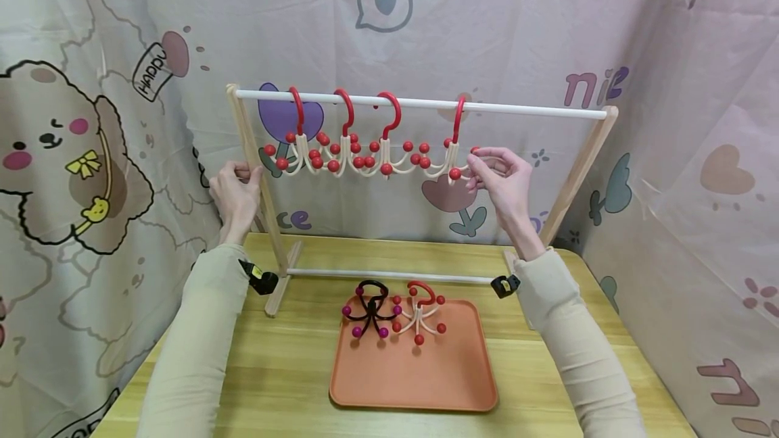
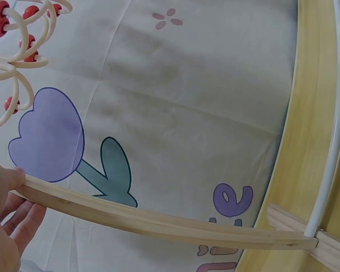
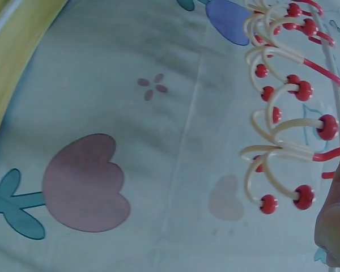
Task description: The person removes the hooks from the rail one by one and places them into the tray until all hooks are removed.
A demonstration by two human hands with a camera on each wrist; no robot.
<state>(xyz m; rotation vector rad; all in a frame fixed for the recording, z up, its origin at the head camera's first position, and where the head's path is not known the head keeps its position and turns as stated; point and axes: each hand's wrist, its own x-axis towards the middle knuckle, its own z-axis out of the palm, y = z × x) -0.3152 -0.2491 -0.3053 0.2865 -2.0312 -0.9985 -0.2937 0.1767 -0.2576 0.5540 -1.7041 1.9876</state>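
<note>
Several cream octopus-shaped hangers with red hooks and red ball tips hang on the white bar (image 1: 523,108) of a wooden rack. My left hand (image 1: 236,196) grips the rack's left post (image 2: 130,218), thumb on one side and fingers on the other. Beside the rightmost hanger (image 1: 452,154) is my right hand (image 1: 504,178), its fingers loosely bent near the red balls. In the right wrist view, part of that hand (image 3: 334,232) shows at the right edge, with its fingertips cut off. Two visible balls of the nearest hanger (image 3: 289,152) stand apart from it.
An orange tray (image 1: 420,384) lies on the wooden table (image 1: 274,370) in front of the rack. On it are a black hanger (image 1: 372,309) with purple balls and a cream hanger (image 1: 418,316) with a red hook. Printed curtains (image 1: 389,53) surround the table.
</note>
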